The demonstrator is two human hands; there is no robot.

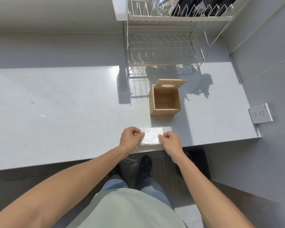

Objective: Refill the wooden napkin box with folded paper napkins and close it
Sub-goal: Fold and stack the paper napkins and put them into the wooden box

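Both hands' grip on napkin stack [151, 137]; box [164, 101] open

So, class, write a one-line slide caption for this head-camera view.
Both hands, left hand and right hand, pinch a white folded paper napkin before the open, empty wooden napkin box.

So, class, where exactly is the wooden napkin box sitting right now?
In the head view, the wooden napkin box stands open on the grey counter, right of centre, just in front of the wire dish rack and beyond the napkins held by both hands.
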